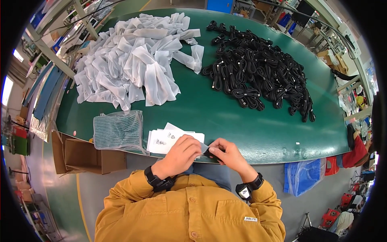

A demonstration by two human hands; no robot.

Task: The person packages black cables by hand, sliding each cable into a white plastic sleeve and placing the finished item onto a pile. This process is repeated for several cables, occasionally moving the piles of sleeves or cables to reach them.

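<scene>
At the table's near edge, my left hand is closed on a small translucent bag. My right hand is closed at the mouth of that bag, pinching a black cable, mostly hidden by the fingers. Just left of my hands lies a stack of flat white bags with small dark print. A heap of translucent white bags covers the far left of the table. Black coiled cables, each tied in a bundle, form another heap at the far right.
The green table spans the view before me. Beside the white stack lies a clear plastic bag of green-striped material. An open cardboard box stands below the left edge; a blue bin with plastic film is at the right. Another person's red sleeve shows there.
</scene>
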